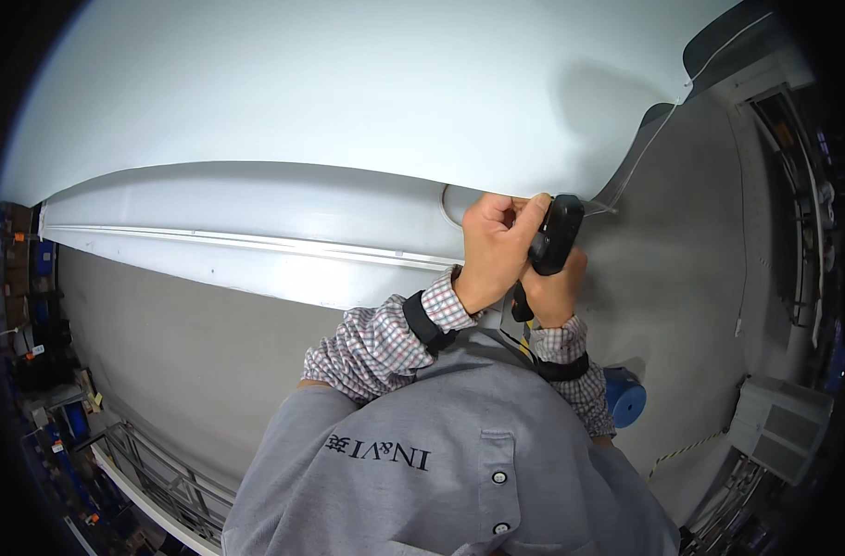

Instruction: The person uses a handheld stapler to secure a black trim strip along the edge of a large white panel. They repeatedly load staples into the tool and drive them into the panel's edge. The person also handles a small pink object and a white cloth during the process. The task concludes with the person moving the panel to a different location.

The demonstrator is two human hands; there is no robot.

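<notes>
From the head camera, your two hands meet just in front of your chest, up against the lower edge of a big white curved panel (pixel 348 102).

Your right hand (pixel 554 295) is wrapped in a closed fist around the lower grip of a black hand tool (pixel 554 239). The tool's long axis runs up and slightly to the right from that fist, and its upper end touches the panel edge. Your right hand sits below the tool; your left hand (pixel 495 248) sits just to the left of it, level with its head.

Your left hand is curled, fingers pressed together toward the thumb, pinching at the panel edge right beside the tool's tip. I cannot tell exactly what it pinches. A clear film (pixel 640 157) lifts off the panel just beyond your hands, up and to the right, and the left hand is nearer the spot where it starts.

Both wrists carry dark bands (pixel 422 322) over checked sleeves.

Below your right elbow, well apart from the tool, a blue roll (pixel 626 398) lies on the grey floor (pixel 163 343).
</notes>
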